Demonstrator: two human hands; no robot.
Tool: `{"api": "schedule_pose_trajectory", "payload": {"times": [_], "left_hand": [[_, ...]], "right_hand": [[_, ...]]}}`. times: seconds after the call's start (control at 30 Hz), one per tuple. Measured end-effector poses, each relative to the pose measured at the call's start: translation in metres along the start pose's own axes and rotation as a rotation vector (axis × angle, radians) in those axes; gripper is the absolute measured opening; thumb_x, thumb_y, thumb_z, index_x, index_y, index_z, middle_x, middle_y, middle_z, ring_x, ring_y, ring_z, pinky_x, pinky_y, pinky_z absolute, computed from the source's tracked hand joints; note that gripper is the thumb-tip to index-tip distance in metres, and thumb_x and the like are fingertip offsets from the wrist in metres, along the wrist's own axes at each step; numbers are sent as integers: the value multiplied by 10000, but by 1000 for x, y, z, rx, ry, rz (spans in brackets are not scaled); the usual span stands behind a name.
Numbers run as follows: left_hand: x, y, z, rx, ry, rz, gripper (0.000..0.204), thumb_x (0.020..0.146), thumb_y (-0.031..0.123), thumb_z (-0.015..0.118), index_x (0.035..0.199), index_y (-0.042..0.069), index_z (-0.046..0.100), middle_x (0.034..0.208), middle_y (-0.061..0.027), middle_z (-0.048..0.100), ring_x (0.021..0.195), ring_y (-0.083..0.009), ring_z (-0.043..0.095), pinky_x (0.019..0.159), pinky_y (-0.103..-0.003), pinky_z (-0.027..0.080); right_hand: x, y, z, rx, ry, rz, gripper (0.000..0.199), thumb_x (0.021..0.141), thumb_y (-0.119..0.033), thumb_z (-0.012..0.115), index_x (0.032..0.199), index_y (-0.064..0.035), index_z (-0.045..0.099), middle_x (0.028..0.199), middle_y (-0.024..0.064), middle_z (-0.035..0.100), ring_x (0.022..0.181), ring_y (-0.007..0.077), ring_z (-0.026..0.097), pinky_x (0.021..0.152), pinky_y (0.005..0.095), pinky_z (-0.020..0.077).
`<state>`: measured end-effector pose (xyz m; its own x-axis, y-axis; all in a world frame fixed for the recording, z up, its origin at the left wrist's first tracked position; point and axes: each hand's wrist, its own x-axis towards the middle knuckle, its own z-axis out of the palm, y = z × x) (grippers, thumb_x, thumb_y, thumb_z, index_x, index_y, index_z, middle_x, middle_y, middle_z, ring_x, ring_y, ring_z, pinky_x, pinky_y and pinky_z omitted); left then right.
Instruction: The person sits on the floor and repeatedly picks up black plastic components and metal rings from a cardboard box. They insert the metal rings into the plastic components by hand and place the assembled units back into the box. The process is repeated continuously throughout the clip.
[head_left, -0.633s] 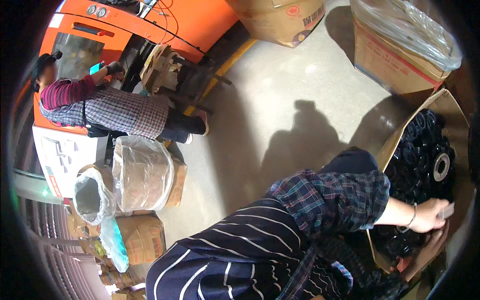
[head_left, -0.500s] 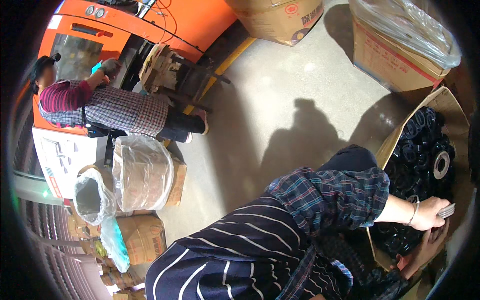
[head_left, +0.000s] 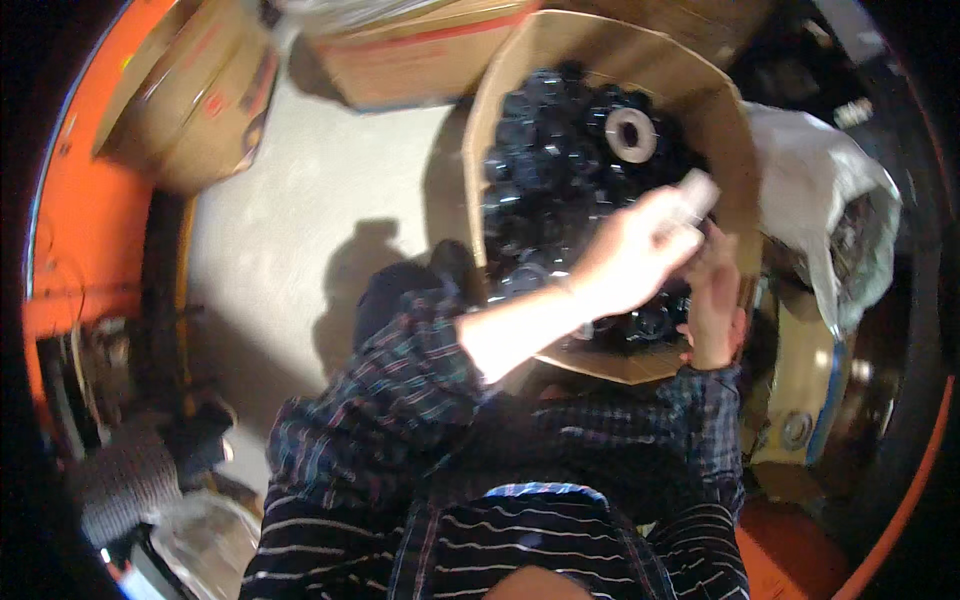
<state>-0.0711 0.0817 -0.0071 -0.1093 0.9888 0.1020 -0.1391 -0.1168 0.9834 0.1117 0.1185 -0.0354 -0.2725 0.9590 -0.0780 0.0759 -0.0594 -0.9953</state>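
My left hand (head_left: pixel 635 255) is closed around a small pale block-like piece (head_left: pixel 698 195), blurred by motion, above a large open carton (head_left: pixel 742 215). Inside lie many glossy black round plastic parts (head_left: pixel 540 150), and a flat pale ring (head_left: pixel 647 140) rests on them toward the far side. Close beside the left hand, my right hand (head_left: pixel 712 310) is raised over the carton's right part. Its fingertips are smeared near the held piece, so whether they touch it cannot be made out. A reddish patch shows at that hand's edge.
A white sack (head_left: pixel 800 150) stands right of the carton, above another cardboard piece (head_left: pixel 805 380). Other cartons stand beyond (head_left: pixel 430 60) and at far left (head_left: pixel 200 100). An orange machine (head_left: pixel 80 200) lines the left edge. Part of another person (head_left: pixel 125 485) shows lower left.
The view has swung right, bringing the black-part carton from the right edge toward the middle. My left hand still holds the pale piece. The other person now sits at the lower left edge.
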Motion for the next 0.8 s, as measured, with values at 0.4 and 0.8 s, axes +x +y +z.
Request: {"api": "schedule_pose_trajectory", "payload": {"times": [0.4,0.8], "left_hand": [[-10,3,4,320,-230,286,531,863,117,697,1346,-1,513,1403,-213,499,1348,-327,446,1125,-381,357],[6,5,4,-488,-109,-163,383,973,142,589,1318,-11,520,1140,-45,626,971,-92,588,856,-254,491]], "right_hand": [[-3,-11,24,263,172,130,426,991,-355,499,1298,-61,533,1137,56,629,963,170,612,830,306,505],[-4,-27,1,-690,170,-450,611,827,-329,738,1294,-20,493,915,162,667,743,226,674,670,330,538]]}}
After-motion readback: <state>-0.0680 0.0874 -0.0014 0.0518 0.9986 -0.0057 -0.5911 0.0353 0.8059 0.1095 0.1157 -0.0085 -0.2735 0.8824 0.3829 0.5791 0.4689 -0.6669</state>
